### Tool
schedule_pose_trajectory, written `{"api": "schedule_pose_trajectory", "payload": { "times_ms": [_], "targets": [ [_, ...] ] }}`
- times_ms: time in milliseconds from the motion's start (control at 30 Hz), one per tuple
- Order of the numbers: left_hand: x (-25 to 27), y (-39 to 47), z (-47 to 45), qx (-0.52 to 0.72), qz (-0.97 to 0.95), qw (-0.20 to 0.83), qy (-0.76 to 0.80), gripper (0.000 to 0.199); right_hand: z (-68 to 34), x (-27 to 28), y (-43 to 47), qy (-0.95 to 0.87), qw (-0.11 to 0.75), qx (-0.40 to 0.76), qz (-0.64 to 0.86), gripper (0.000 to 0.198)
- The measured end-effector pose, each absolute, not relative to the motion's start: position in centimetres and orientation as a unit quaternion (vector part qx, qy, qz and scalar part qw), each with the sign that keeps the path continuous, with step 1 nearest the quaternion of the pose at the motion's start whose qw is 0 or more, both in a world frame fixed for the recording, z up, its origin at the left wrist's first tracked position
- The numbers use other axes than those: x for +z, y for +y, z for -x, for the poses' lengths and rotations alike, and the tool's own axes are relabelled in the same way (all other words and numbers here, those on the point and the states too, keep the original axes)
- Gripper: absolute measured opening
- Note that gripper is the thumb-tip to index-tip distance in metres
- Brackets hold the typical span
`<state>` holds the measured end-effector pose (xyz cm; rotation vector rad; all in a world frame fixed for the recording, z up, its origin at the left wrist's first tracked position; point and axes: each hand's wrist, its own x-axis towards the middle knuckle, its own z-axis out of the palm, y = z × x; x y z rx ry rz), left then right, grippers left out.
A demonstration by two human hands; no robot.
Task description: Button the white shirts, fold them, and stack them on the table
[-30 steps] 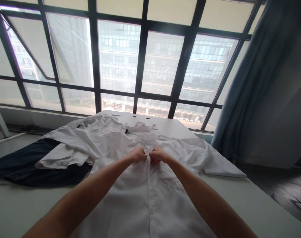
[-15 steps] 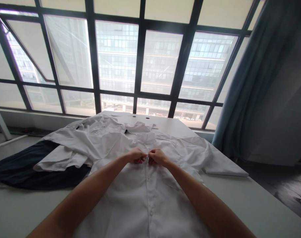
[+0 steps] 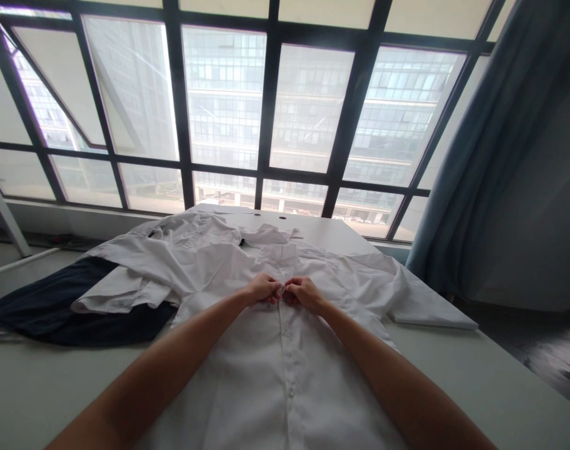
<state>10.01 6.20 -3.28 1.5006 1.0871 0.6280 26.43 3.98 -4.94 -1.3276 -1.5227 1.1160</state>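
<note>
A white button-up shirt lies front up on the white table, collar away from me and sleeves spread to both sides. Its button placket runs down the middle, with several small buttons showing below my hands. On the upper placket, my left hand pinches the shirt's front edge. Close beside it, my right hand pinches the other side of the placket, fingertips nearly touching the left ones. A bit of fabric stands up between the fingers; whether a button is there I cannot make out.
Dark navy cloth lies under the left sleeve. More crumpled white garments are heaped at the table's far left. The white table reaches toward a large window. A blue-grey curtain hangs at the right.
Both hands stay pinched on the placket, with slightly shifted fingers; a bit of white fabric now shows between the fingertips. The camera view has tilted slightly.
</note>
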Motion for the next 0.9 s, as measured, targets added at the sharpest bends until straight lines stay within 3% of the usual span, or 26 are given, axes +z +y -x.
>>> {"api": "schedule_pose_trajectory", "payload": {
  "times_ms": [467,567,767,900],
  "targets": [
    [-3.2,6.1,-10.5,0.266,-0.636,0.52,0.504,0.033,-25.4,-5.6,4.3,-0.688,0.374,0.176,0.596,0.012],
    [-3.4,6.3,-10.5,0.268,-0.637,0.519,0.503,0.034,-25.5,-5.5,4.2,-0.689,0.383,0.206,0.579,0.014],
    [-4.0,6.7,-10.3,0.269,-0.655,0.511,0.487,0.033,-26.0,-4.8,4.2,-0.635,0.37,0.376,0.564,0.017],
    [-4.2,6.9,-10.2,0.277,-0.697,0.472,0.462,0.018,-26.1,-4.6,4.4,-0.628,0.366,0.392,0.564,0.025]
  ]
}}
